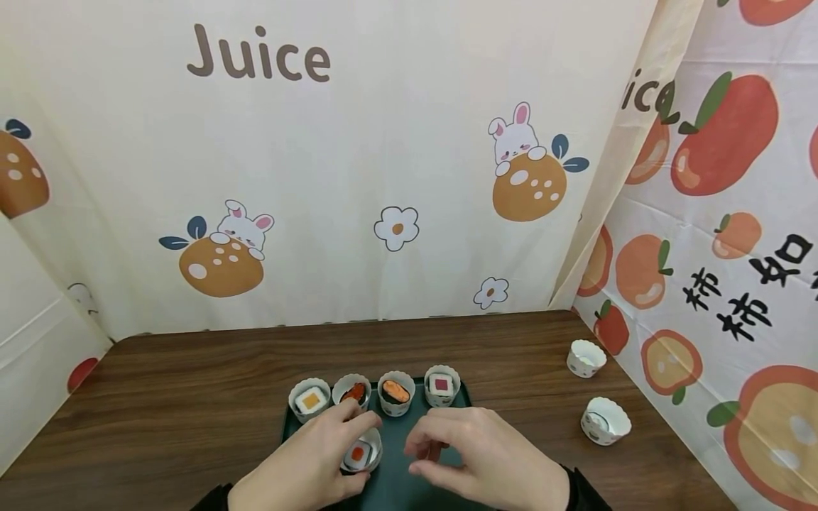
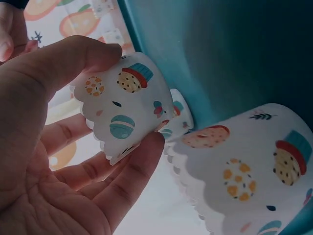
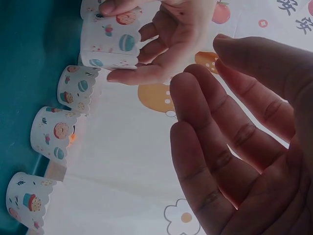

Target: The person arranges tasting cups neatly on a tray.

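Note:
My left hand (image 1: 313, 458) pinches a scalloped paper cupcake cup (image 2: 132, 103) between thumb and fingers, over the green tray (image 1: 399, 486). Inside that cup is a white sushi piece (image 1: 358, 454) with an orange-red centre. To its right, my right hand (image 1: 479, 454) hovers above the tray with loosely bent fingers and nothing in them. Along the tray's far edge stand more cups: one holds a yellow-centred sushi piece (image 1: 311, 399), one a reddish topping (image 1: 355, 392) partly hidden by the left hand, one an orange-topped piece (image 1: 395, 391), one a pink-centred piece (image 1: 441, 385).
Two more paper cups, a farther one (image 1: 586, 358) and a nearer one (image 1: 605, 421), stand on the brown wooden table (image 1: 192, 404) right of the tray. A printed cloth (image 1: 358, 163) hangs behind the table, and a fruit-patterned one (image 1: 716, 298) borders its right side.

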A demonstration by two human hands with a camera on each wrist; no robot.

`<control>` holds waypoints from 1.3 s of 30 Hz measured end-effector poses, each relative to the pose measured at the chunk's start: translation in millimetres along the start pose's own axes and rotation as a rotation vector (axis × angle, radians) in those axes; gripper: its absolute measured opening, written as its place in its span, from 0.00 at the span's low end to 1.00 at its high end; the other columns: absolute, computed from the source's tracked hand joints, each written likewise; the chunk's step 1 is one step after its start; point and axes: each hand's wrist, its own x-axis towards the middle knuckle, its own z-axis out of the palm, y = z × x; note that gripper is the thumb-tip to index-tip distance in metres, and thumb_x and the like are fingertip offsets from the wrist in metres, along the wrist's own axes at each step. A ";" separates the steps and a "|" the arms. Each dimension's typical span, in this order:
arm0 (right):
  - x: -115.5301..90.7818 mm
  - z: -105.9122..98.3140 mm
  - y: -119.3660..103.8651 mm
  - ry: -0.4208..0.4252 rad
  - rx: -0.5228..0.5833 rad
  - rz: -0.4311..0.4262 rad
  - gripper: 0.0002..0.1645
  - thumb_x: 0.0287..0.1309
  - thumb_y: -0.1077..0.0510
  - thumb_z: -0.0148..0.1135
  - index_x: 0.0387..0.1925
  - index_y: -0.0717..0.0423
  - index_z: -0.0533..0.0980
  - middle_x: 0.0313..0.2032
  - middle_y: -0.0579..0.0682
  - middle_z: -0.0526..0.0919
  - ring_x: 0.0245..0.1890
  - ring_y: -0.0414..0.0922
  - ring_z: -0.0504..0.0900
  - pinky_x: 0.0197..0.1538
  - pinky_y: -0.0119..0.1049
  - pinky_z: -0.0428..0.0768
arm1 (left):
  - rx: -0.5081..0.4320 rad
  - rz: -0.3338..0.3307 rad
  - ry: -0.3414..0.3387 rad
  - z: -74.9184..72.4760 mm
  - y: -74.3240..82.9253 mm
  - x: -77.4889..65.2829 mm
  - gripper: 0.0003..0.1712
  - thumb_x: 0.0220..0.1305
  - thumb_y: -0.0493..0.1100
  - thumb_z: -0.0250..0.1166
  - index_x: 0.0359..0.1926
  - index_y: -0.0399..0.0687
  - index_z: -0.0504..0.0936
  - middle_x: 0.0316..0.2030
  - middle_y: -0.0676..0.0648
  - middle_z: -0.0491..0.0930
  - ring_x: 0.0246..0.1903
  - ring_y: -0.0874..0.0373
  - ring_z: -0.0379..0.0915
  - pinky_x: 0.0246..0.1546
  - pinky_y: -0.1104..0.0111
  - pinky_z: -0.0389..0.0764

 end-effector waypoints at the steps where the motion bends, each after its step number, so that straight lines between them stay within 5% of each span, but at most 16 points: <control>1: 0.0 -0.1 0.1 -0.004 0.005 0.004 0.04 0.76 0.48 0.66 0.46 0.39 0.83 0.40 0.34 0.86 0.37 0.23 0.80 0.40 0.17 0.80 | 0.009 0.001 -0.003 0.2 -0.7 0.3 0.26 0.60 0.46 0.80 0.58 0.52 0.83 0.41 0.56 0.74 0.34 0.73 0.66 0.33 0.77 0.77; 18: -2.4 -1.3 2.9 -0.024 0.007 0.030 0.04 0.76 0.47 0.66 0.47 0.39 0.83 0.40 0.35 0.86 0.36 0.23 0.79 0.40 0.17 0.80 | 0.051 -0.043 -0.107 12.4 -13.4 6.3 0.29 0.57 0.45 0.81 0.59 0.49 0.83 0.40 0.55 0.75 0.32 0.71 0.66 0.35 0.72 0.77; 39: -0.7 -3.8 3.1 -0.005 -0.004 0.019 0.04 0.75 0.49 0.67 0.47 0.41 0.83 0.41 0.35 0.87 0.40 0.24 0.82 0.45 0.19 0.82 | 0.060 -0.045 -0.098 13.8 -14.9 5.9 0.32 0.56 0.44 0.82 0.60 0.48 0.82 0.42 0.55 0.75 0.34 0.70 0.66 0.35 0.72 0.78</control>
